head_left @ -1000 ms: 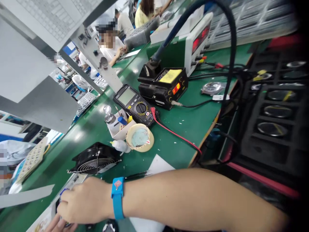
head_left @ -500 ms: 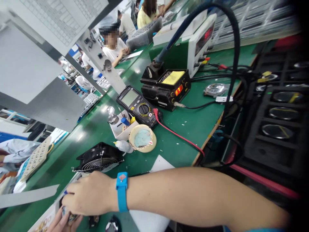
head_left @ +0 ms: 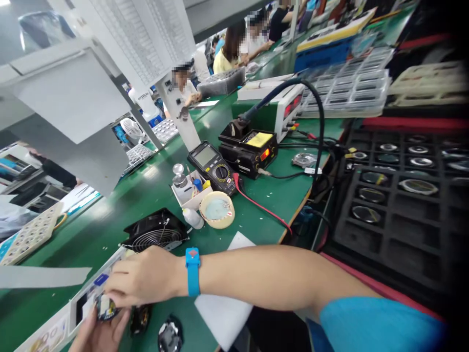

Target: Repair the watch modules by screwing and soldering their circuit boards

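At the lower left, my left hand (head_left: 95,335) grips the edge of a small round watch movement (head_left: 106,309) with its inner parts facing up. My right hand (head_left: 146,276), with a blue wrist strap (head_left: 192,271), reaches over from the right. Its bent fingers are closed at the upper edge of the watch movement; whatever they pinch is hidden. Near my left fingers lies a dark round watch part (head_left: 140,320). Another black-rimmed watch case (head_left: 170,335) lies to its right on the green table (head_left: 200,322).
Behind my right hand stand a black fan (head_left: 157,232), a cream bowl (head_left: 218,210), a small bottle (head_left: 193,218) and a multimeter (head_left: 214,166). A soldering station (head_left: 249,151) sits farther back. A long white tray (head_left: 66,318) runs along the left. Black foam trays (head_left: 395,234) fill the right.
The camera view has shifted, showing more of the right side and my blue sleeve. My right fingers have moved up a little, uncovering more of the watch movement in my left hand.
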A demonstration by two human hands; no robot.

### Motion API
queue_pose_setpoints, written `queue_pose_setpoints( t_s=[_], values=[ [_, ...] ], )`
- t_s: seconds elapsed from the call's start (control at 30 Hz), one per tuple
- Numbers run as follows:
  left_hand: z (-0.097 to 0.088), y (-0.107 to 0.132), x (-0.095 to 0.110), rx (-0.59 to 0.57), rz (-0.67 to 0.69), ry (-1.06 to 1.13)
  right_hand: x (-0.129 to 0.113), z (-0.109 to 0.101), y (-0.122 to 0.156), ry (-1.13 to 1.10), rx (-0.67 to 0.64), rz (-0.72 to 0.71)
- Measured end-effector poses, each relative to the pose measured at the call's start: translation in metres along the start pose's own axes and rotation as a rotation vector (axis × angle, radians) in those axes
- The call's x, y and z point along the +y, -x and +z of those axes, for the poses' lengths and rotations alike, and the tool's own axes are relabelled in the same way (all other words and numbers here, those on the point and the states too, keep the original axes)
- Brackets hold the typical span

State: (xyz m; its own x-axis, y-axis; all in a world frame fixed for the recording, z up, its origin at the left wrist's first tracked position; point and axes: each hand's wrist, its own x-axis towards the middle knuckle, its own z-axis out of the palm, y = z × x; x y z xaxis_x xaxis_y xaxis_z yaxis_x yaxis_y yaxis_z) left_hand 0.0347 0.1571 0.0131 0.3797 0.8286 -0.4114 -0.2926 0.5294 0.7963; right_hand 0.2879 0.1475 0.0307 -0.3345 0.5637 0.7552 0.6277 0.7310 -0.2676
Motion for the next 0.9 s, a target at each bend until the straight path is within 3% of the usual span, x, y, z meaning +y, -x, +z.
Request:
queue_pose_setpoints(
  t_s=[0.17, 0.33, 0.57, 0.9],
  values=[
    [0.037, 0.012, -0.013, -0.07, 0.026, 0.09, 0.0, -0.004, 0.007, -0.125, 0.056, 0.001],
    [0.066, 0.019, -0.013, -0.063, 0.098, 0.109, 0.003, -0.011, 0.006, -0.492, 0.028, 0.172],
    [0.066, 0.025, -0.011, -0.12, 0.081, 0.117, -0.002, -0.016, 0.001, -0.588, -0.068, 0.28],
    [0.064, 0.026, -0.01, -0.147, 0.102, 0.085, -0.004, -0.022, 0.003, -0.475, -0.043, 0.137]
  ],
)
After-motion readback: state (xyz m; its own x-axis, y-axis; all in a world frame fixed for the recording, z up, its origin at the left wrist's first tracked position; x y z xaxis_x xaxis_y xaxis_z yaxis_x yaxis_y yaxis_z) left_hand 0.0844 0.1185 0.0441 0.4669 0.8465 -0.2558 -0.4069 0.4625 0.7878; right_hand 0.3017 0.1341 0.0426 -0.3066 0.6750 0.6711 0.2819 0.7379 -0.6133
